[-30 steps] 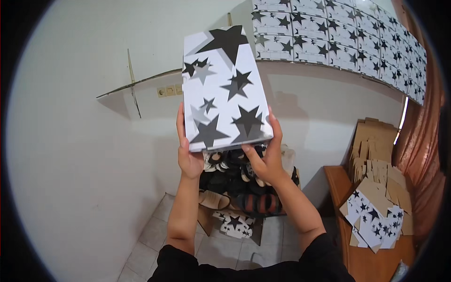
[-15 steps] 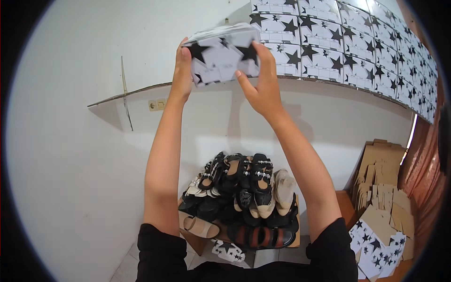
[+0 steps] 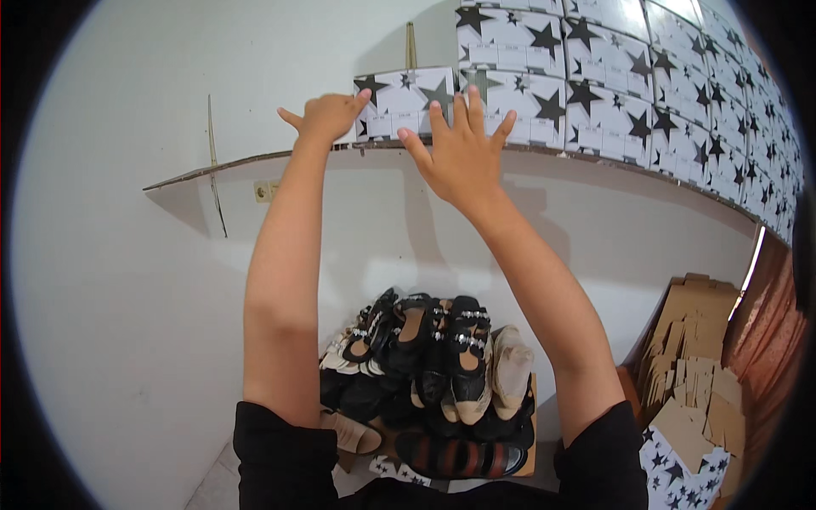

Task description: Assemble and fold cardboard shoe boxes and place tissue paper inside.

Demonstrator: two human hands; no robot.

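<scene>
A white shoe box with black stars (image 3: 405, 95) sits on the wall shelf (image 3: 255, 158), just left of the stacked boxes. My left hand (image 3: 327, 119) is at its left end, with one fingertip on the front corner and another finger sticking out to the left. Some of that hand's fingers are folded or hidden. My right hand (image 3: 463, 161) is spread open before the box's right end and the neighbouring star-patterned box (image 3: 520, 106). Its fingertips overlap both box fronts; whether they touch is hard to see. Neither hand grips anything.
Rows of matching boxes (image 3: 608, 119) fill the shelf to the right. Below, black shoes (image 3: 467, 365) and sandals (image 3: 459, 455) are piled on a small table. Flattened cardboard (image 3: 693, 331) leans at the right beside a pinkish curtain (image 3: 761, 340). A wall socket (image 3: 262, 192) is under the shelf.
The shoe box was held up in both hands in front of the shelf. Now it rests on the shelf beside the stack, and my right hand has let go and spread its fingers.
</scene>
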